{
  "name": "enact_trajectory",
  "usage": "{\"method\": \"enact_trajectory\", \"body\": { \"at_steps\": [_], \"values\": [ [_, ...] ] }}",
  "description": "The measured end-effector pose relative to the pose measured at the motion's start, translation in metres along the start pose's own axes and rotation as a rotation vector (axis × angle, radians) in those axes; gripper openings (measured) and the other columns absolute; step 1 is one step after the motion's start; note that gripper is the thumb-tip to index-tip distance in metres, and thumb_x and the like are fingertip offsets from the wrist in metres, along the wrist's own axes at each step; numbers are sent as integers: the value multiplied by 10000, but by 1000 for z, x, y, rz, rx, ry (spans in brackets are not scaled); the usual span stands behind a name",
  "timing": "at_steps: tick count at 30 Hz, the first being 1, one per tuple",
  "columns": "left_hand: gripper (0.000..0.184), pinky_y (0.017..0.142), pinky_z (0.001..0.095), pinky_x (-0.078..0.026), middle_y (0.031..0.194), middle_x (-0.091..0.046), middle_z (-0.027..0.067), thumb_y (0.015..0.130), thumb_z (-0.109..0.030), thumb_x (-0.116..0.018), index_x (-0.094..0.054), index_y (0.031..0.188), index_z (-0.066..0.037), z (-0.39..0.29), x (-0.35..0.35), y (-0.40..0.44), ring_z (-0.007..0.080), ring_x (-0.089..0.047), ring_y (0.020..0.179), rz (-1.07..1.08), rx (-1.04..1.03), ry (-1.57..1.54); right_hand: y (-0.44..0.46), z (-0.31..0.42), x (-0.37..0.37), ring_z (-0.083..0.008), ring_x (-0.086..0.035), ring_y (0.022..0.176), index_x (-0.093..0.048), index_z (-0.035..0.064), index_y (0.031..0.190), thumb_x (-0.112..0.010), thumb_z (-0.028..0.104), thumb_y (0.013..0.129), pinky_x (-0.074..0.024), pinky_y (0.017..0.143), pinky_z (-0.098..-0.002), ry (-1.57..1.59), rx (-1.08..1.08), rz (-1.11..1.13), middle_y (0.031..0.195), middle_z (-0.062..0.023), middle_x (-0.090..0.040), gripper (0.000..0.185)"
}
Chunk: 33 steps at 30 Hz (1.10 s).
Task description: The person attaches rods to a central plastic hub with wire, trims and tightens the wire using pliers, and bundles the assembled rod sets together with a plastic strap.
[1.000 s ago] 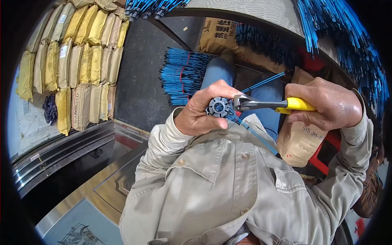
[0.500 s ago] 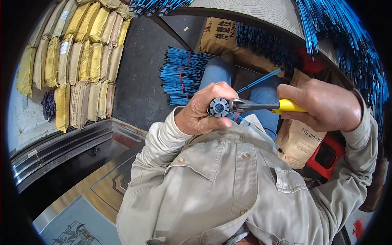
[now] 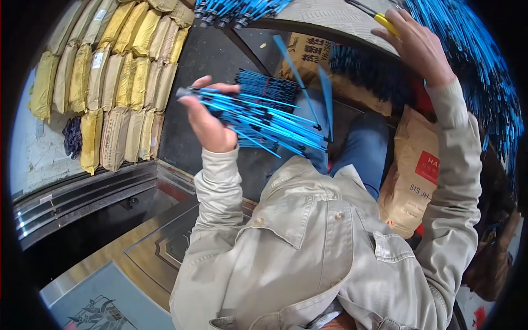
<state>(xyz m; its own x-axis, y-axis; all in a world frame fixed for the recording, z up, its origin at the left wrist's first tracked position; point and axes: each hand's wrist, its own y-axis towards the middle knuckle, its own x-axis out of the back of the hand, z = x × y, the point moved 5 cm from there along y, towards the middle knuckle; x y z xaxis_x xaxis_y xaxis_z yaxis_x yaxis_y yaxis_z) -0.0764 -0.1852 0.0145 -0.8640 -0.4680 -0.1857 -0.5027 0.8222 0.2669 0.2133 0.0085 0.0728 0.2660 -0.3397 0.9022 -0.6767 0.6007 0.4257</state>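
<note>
My left hand [image 3: 213, 125] is closed round one end of a bundle of thin blue plastic strips [image 3: 267, 118] with black pieces along them. A grey round end [image 3: 187, 92] pokes out past my thumb, and the strips fan out rightward over my legs. Two blurred blue strips [image 3: 325, 102] stand apart from the bundle, above my lap. At the upper right, over the worktable, my right hand [image 3: 421, 47] grips yellow-handled pliers [image 3: 380, 21]. Their metal head points to the upper left, away from the bundle.
The worktable [image 3: 330, 16] carries a heap of blue strips [image 3: 467, 60] on its right and more at its left end. Beneath and beside it are a stack of strips [image 3: 267, 85] and paper sacks [image 3: 410, 181]. Yellow and brown packages [image 3: 110, 82] are piled at left.
My right hand has carried the pliers up and away to the worktable. My left hand has swung left and tipped the bundle sideways, so its strips now show at length.
</note>
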Motion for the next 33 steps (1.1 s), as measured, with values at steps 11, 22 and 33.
{"method": "enact_trajectory", "body": {
  "at_steps": [11,22,33],
  "values": [
    [579,884,414,-444,941,-587,108,867,-579,-397,-487,1065,-43,93,87,-8,239,-554,926,-87,341,-1083,-9,88,-26,-339,-445,1134,-410,70,1280,-697,370,720,-372,959,-412,531,383,-52,1277,-126,-451,698],
    [573,942,425,-396,1069,-554,103,853,-557,-470,-498,1078,-32,193,-4,-71,252,-505,1035,33,881,-1493,-54,175,-9,-284,-565,999,-576,19,977,-626,196,745,-423,901,-402,1216,464,-26,1044,-135,-584,297],
    [514,850,312,-449,1045,-595,82,852,-403,-581,-512,1173,-7,87,-43,-61,182,-569,954,411,670,-429,-77,161,-15,-155,-598,746,-586,38,851,-551,318,886,-472,715,-277,1680,-29,4,772,-13,-602,284]
  ]
}}
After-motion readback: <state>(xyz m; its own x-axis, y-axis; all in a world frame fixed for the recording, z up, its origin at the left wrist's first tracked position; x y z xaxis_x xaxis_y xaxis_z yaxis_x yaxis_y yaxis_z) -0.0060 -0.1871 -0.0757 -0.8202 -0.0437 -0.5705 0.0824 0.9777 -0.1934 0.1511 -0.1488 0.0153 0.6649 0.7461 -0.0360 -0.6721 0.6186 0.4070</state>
